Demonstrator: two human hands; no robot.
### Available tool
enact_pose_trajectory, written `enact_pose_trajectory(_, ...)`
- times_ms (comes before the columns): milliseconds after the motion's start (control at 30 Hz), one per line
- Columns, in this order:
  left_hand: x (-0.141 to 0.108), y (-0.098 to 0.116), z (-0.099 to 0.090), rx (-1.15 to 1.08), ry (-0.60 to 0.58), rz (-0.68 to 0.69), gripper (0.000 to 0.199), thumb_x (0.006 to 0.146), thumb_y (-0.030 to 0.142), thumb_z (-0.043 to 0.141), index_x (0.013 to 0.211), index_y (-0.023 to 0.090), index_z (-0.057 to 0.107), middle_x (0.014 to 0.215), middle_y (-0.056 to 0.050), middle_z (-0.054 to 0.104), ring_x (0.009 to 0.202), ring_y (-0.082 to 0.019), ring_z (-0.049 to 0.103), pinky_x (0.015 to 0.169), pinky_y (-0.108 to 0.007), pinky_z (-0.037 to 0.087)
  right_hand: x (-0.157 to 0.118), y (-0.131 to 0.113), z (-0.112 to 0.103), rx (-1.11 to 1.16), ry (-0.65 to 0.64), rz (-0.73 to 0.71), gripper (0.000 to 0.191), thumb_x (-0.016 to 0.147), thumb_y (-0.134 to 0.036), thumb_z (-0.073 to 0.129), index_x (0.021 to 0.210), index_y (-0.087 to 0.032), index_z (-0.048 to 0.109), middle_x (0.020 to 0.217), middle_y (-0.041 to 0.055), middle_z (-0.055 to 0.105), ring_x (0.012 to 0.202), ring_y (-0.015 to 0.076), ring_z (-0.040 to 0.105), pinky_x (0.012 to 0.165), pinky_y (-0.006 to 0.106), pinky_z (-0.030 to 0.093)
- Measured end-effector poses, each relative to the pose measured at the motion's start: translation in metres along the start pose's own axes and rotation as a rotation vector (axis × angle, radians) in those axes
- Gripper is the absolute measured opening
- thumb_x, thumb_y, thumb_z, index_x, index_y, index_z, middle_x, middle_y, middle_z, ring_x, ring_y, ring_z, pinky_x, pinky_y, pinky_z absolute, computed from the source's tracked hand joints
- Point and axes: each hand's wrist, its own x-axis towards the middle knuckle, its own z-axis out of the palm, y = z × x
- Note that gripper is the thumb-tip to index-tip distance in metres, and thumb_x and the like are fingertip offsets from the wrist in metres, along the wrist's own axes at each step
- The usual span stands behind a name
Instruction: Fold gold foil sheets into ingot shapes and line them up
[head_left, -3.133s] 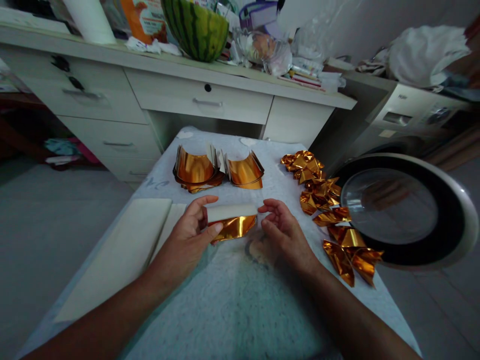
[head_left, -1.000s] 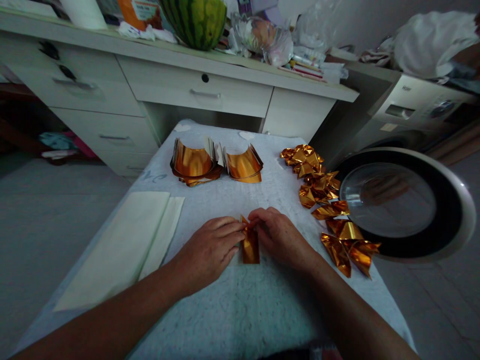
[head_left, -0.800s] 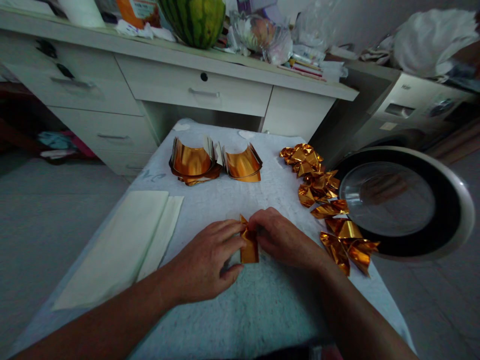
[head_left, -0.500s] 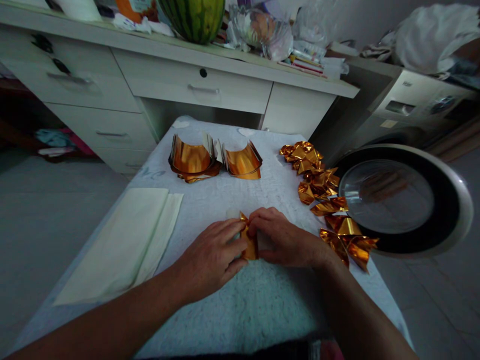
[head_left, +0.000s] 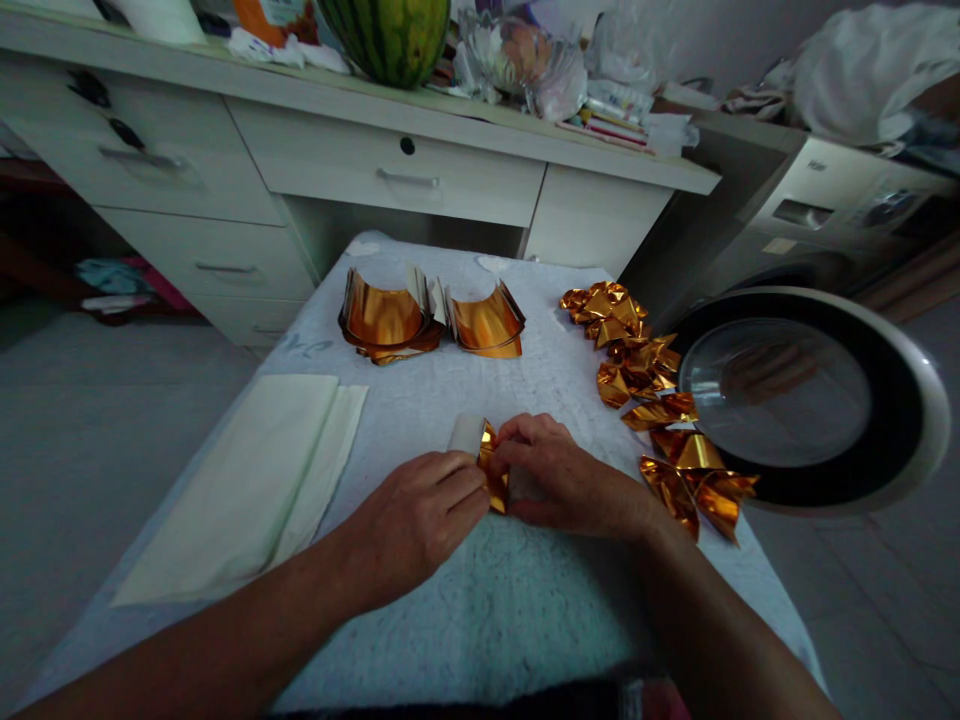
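Note:
Between my hands, at the middle of the covered table (head_left: 555,600), is a small sheet of gold foil paper (head_left: 496,490), partly curled, with a pale flap (head_left: 466,434) showing at its upper left. My left hand (head_left: 431,510) is closed on the left side of the foil, fingers bent together. From the right, my right hand (head_left: 559,472) pinches the foil's other edge with curled fingers. Both palms hide part of the sheet. Folded gold foil pieces (head_left: 660,375) lie in a row right of my right hand. Farther back are two curved stacks of gold sheets (head_left: 386,312).
Folded pale sheets (head_left: 232,480) lie at the table's left. A washing machine's open round door (head_left: 810,390) hangs close to the right edge. Behind stands a white desk (head_left: 405,185) with drawers, bearing a watermelon (head_left: 390,35) and a glass bowl (head_left: 517,60).
My left hand has shifted slightly left, its fingers curling in more. More of the pale flap and of the foil's upper edge now shows. My right hand has hardly moved.

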Motion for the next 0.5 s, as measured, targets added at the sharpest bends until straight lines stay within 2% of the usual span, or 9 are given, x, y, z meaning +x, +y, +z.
enact_pose_trajectory(200, -0.005, -0.009, -0.004, -0.053, 0.083, -0.043, 0.019, 0.095, 0.013, 0.047, 0.091, 0.018, 0.065, 0.090, -0.006, 0.066, 0.089, -0.021, 0.060, 0.084, -0.039, 0.053, 0.002, -0.002, 0.007, -0.047, 0.044, 0.030, 0.020, 0.080, -0.023, 0.073, 0.100, -0.022, 0.068, 0.114, 0.0077, 0.055, 0.103, 0.0237, 0.048, 0.092, 0.041, 0.038)
enact_pose_trajectory(300, -0.006, -0.009, -0.005, -0.087, 0.044, -0.081, 0.010, 0.092, 0.018, 0.054, 0.097, 0.017, 0.064, 0.090, -0.006, 0.065, 0.089, -0.022, 0.059, 0.082, -0.041, 0.053, 0.003, 0.000, 0.012, -0.086, 0.072, 0.024, 0.017, 0.082, -0.028, 0.073, 0.098, -0.023, 0.069, 0.114, 0.0072, 0.055, 0.102, 0.0242, 0.048, 0.092, 0.042, 0.038)
enact_pose_trajectory(367, -0.006, -0.008, -0.005, -0.102, 0.017, -0.112, 0.015, 0.090, 0.023, 0.060, 0.103, 0.017, 0.062, 0.094, -0.007, 0.064, 0.091, -0.024, 0.058, 0.081, -0.042, 0.052, 0.003, 0.001, 0.013, -0.103, 0.083, 0.017, 0.016, 0.083, -0.028, 0.072, 0.098, -0.024, 0.069, 0.114, 0.0068, 0.056, 0.102, 0.0246, 0.048, 0.091, 0.042, 0.038)
enact_pose_trajectory(500, -0.004, -0.009, 0.000, -0.127, 0.034, -0.148, 0.012, 0.091, 0.022, 0.059, 0.101, 0.018, 0.062, 0.092, -0.006, 0.062, 0.090, -0.023, 0.057, 0.080, -0.040, 0.050, 0.004, 0.002, 0.014, -0.110, 0.103, -0.005, 0.012, 0.087, -0.027, 0.067, 0.099, -0.025, 0.071, 0.111, 0.0072, 0.056, 0.102, 0.0242, 0.048, 0.090, 0.041, 0.038)
